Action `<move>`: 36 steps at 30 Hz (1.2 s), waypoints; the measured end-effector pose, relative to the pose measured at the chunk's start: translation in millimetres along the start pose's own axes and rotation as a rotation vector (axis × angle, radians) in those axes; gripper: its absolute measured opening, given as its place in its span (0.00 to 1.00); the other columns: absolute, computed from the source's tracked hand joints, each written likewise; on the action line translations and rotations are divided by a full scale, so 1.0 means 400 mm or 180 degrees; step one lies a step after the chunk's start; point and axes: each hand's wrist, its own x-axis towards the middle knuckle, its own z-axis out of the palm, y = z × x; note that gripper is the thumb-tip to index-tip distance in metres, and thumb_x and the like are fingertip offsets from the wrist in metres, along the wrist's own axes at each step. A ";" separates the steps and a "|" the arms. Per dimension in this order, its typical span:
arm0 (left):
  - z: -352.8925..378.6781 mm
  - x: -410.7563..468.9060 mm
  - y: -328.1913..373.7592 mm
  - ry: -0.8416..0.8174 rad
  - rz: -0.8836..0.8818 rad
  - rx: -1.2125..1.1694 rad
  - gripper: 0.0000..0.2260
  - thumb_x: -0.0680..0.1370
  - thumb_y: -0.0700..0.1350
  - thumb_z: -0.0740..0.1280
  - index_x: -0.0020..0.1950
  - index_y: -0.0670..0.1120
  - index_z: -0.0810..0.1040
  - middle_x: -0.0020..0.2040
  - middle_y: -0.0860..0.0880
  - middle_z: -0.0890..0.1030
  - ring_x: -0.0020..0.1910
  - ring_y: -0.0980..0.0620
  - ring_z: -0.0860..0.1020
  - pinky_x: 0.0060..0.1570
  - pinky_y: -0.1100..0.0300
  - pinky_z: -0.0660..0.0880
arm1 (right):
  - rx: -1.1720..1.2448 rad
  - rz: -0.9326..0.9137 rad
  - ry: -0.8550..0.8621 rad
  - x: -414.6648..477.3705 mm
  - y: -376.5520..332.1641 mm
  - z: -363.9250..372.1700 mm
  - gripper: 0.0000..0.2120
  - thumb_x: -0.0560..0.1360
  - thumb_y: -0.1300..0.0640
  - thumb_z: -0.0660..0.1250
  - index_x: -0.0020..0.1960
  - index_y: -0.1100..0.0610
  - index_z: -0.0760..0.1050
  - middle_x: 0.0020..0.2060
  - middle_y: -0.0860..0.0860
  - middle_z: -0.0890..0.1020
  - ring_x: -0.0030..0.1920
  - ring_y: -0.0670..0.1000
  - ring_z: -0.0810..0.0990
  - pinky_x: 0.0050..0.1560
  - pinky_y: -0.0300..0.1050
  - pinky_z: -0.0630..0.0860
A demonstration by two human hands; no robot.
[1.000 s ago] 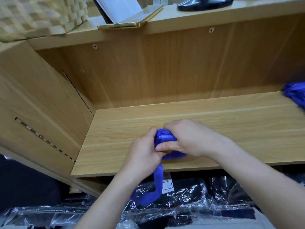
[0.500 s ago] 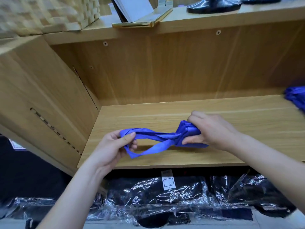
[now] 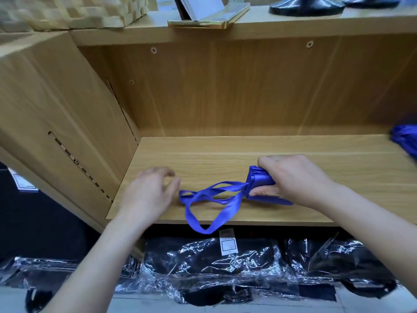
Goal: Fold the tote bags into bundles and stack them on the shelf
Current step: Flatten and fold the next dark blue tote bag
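A blue tote bag, folded into a small bundle [image 3: 259, 178], lies on the wooden shelf board [image 3: 225, 157] near its front edge. My right hand [image 3: 293, 177] grips the bundle from above, thumb underneath. The bag's blue handle straps [image 3: 209, 199] trail loose to the left, and one loop hangs over the shelf's front edge. My left hand [image 3: 151, 190] hovers just left of the straps with relaxed, spread fingers, holding nothing. Another blue bag [image 3: 406, 141] shows at the shelf's far right edge.
The shelf bay has a wooden back panel and a left side wall [image 3: 67, 132]. On the shelf above sit a woven basket [image 3: 67, 12], a gold-edged stand [image 3: 203, 19] and black objects [image 3: 304, 5]. Below the shelf lie several black items in clear plastic wrap [image 3: 225, 263].
My left hand has let go of the straps, which dropped onto the shelf with one loop over the edge. My right hand keeps its grip on the bundle, shifted slightly right.
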 end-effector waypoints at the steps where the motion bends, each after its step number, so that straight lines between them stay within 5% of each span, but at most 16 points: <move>1: 0.006 -0.007 0.032 0.0348 0.0312 -0.0031 0.17 0.79 0.60 0.62 0.58 0.50 0.80 0.57 0.51 0.81 0.59 0.47 0.76 0.55 0.56 0.70 | -0.0062 -0.0020 0.0018 0.002 -0.007 -0.005 0.27 0.71 0.28 0.56 0.45 0.53 0.60 0.41 0.47 0.75 0.44 0.56 0.77 0.38 0.48 0.65; 3: 0.028 -0.014 0.096 0.0154 0.0960 -0.0416 0.21 0.77 0.58 0.63 0.64 0.49 0.78 0.62 0.50 0.80 0.63 0.49 0.74 0.61 0.60 0.66 | -0.0155 -0.0120 0.0139 0.011 -0.018 -0.011 0.27 0.70 0.28 0.56 0.44 0.53 0.59 0.40 0.48 0.77 0.42 0.57 0.78 0.35 0.48 0.66; 6: 0.076 -0.001 0.156 -0.0350 0.1411 0.0014 0.22 0.76 0.57 0.65 0.67 0.50 0.74 0.63 0.51 0.78 0.64 0.49 0.73 0.64 0.54 0.68 | -0.0321 -0.0553 0.0657 0.019 -0.028 -0.009 0.25 0.69 0.31 0.61 0.40 0.52 0.60 0.31 0.48 0.76 0.29 0.56 0.77 0.24 0.44 0.66; 9: 0.066 0.020 0.165 -0.0667 0.1006 -0.0509 0.04 0.75 0.52 0.70 0.47 0.53 0.80 0.43 0.54 0.81 0.47 0.51 0.78 0.49 0.54 0.74 | -0.0332 -0.0794 0.0909 0.014 -0.029 -0.016 0.24 0.68 0.33 0.65 0.38 0.53 0.64 0.29 0.48 0.74 0.27 0.55 0.75 0.22 0.42 0.62; 13: 0.041 0.021 0.142 -0.1030 0.0343 -0.1789 0.11 0.72 0.49 0.75 0.35 0.48 0.77 0.27 0.55 0.75 0.28 0.56 0.71 0.31 0.62 0.68 | -0.0344 -0.0790 0.1031 0.002 -0.025 -0.017 0.24 0.67 0.33 0.66 0.39 0.54 0.66 0.31 0.49 0.74 0.29 0.54 0.76 0.25 0.40 0.57; 17: 0.016 0.004 0.087 -0.1363 -0.0187 -0.4001 0.08 0.72 0.38 0.73 0.45 0.42 0.74 0.24 0.49 0.72 0.24 0.53 0.72 0.30 0.64 0.71 | -0.0107 -0.0606 0.0818 -0.012 -0.001 0.007 0.24 0.70 0.30 0.60 0.40 0.53 0.64 0.32 0.49 0.74 0.30 0.56 0.75 0.26 0.41 0.60; 21: 0.010 -0.021 0.043 -0.1036 -0.0359 -0.5377 0.16 0.70 0.39 0.72 0.56 0.43 0.74 0.25 0.53 0.67 0.22 0.57 0.67 0.26 0.64 0.72 | 0.0319 0.0179 0.0224 -0.022 0.024 0.048 0.29 0.65 0.24 0.49 0.43 0.51 0.62 0.37 0.46 0.71 0.40 0.57 0.76 0.36 0.48 0.67; 25: 0.004 -0.057 0.039 -0.0795 -0.0341 -0.5999 0.20 0.68 0.35 0.71 0.58 0.50 0.76 0.36 0.42 0.80 0.27 0.54 0.76 0.26 0.65 0.76 | 0.0559 0.0422 0.0024 -0.009 0.007 0.057 0.26 0.70 0.30 0.62 0.45 0.54 0.66 0.36 0.45 0.70 0.40 0.53 0.72 0.39 0.47 0.63; 28: 0.024 -0.065 0.032 -0.0694 -0.0813 -0.5549 0.20 0.71 0.25 0.60 0.46 0.48 0.81 0.42 0.38 0.83 0.29 0.53 0.77 0.30 0.62 0.77 | 0.0464 0.0348 -0.0075 -0.004 0.008 0.047 0.24 0.70 0.31 0.63 0.46 0.52 0.65 0.39 0.43 0.71 0.41 0.53 0.73 0.39 0.47 0.64; 31: 0.080 -0.057 -0.007 -0.0437 -0.0861 -0.3758 0.26 0.72 0.21 0.54 0.31 0.47 0.82 0.36 0.48 0.83 0.33 0.55 0.77 0.34 0.67 0.74 | 0.0282 0.0235 -0.0247 0.006 0.002 0.044 0.25 0.70 0.29 0.61 0.46 0.50 0.64 0.39 0.43 0.72 0.43 0.53 0.74 0.40 0.47 0.66; 36: 0.134 -0.049 -0.073 -0.0661 0.0408 -0.1153 0.21 0.73 0.27 0.58 0.50 0.48 0.85 0.46 0.55 0.74 0.44 0.64 0.73 0.47 0.75 0.65 | 0.0092 0.0110 -0.0687 0.044 -0.015 0.051 0.24 0.71 0.30 0.64 0.45 0.51 0.62 0.38 0.47 0.74 0.41 0.55 0.72 0.37 0.47 0.61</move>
